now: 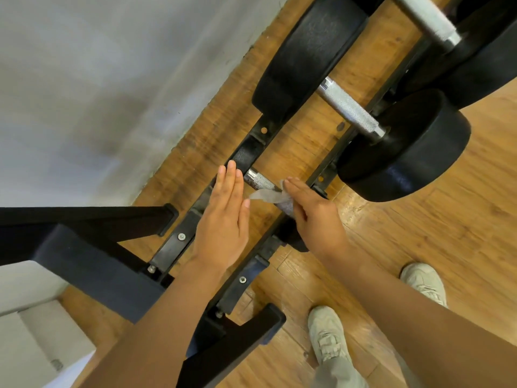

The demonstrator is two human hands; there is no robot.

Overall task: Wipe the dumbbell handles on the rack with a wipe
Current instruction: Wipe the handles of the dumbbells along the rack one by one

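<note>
A small dumbbell's knurled metal handle (258, 180) lies across the black rack rails (246, 155), low in the rack. A thin white wipe (270, 196) is draped over that handle. My right hand (313, 211) wraps the wipe round the handle's near end, fingers curled over it. My left hand (223, 219) hovers flat beside the handle's far end, fingers straight and together, holding nothing. A larger dumbbell with a silver handle (349, 110) and black round heads (402, 147) sits further along the rack. Another silver handle (428, 18) shows at the top.
The rack's black feet (237, 343) and side frame (84, 247) stand on a wooden floor (419, 233). A grey wall (98, 79) runs behind the rack. My two pale shoes (327, 334) stand in front of the rack. A white box (36, 340) sits at the lower left.
</note>
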